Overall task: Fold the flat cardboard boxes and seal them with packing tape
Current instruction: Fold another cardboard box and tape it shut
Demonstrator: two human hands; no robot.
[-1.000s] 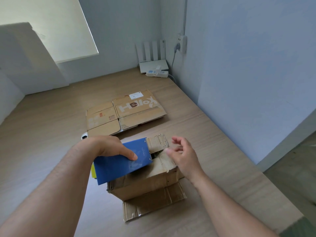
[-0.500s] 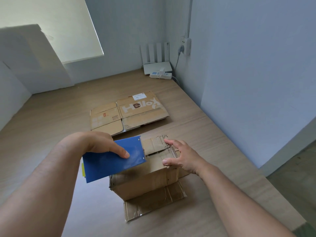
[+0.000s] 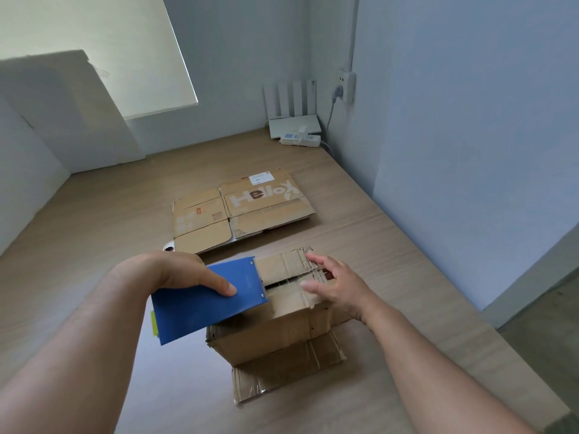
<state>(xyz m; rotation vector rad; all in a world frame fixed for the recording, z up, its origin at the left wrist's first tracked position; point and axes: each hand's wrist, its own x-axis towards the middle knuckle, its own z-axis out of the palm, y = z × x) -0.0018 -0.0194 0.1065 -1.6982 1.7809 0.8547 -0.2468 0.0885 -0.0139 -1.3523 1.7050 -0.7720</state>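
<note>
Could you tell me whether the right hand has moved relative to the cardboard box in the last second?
Yes. Against the cardboard box, the right hand has come down and inward onto its top flaps.

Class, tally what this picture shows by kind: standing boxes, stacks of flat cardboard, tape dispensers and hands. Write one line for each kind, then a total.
Standing box: 1
Stack of flat cardboard: 1
Blue tape dispenser: 1
Hands: 2 (left hand, right hand)
Total: 5

Pale blue walls (image 3: pixel 470 151) border a wooden surface (image 3: pixel 94 233); a window (image 3: pixel 94 36) glows.
</note>
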